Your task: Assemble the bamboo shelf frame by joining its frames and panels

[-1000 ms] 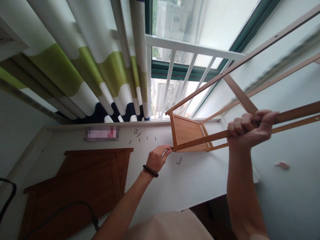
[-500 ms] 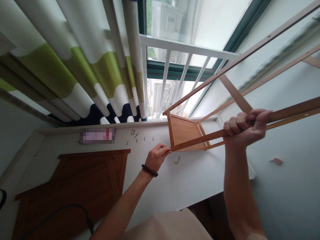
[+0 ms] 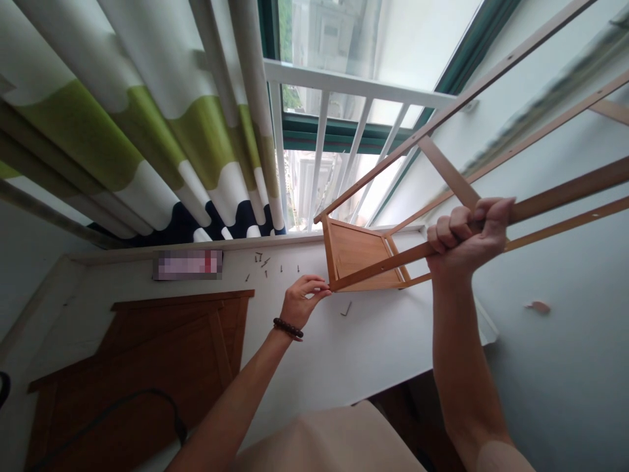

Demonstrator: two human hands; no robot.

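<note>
A tilted wooden frame (image 3: pixel 555 193) of long thin rails stretches from mid-view to the upper right, with a wooden panel (image 3: pixel 358 252) fitted at its near-left end. My right hand (image 3: pixel 466 239) is wrapped around one of the lower rails. At the end corner of that rail, my left hand (image 3: pixel 303 300) pinches with thumb and forefinger; whatever sits between the fingertips is too small to make out. Several screws (image 3: pixel 266 263) lie scattered on the white surface behind my left hand. An L-shaped hex key (image 3: pixel 347 309) lies just below the frame's corner.
Brown wooden panels (image 3: pixel 162 367) lie on the white surface (image 3: pixel 314 367) at left, with a dark cable (image 3: pixel 164 394) nearby. A blurred-out package (image 3: pixel 187 265) is behind them. Curtains (image 3: pixel 162 131), a white railing (image 3: pixel 354 84) and a window stand beyond; a wall is at right.
The whole view has shifted slightly, so frame and hands appear a little further left and up. My left fingers have shifted a little at the corner; the right hand keeps its hold.
</note>
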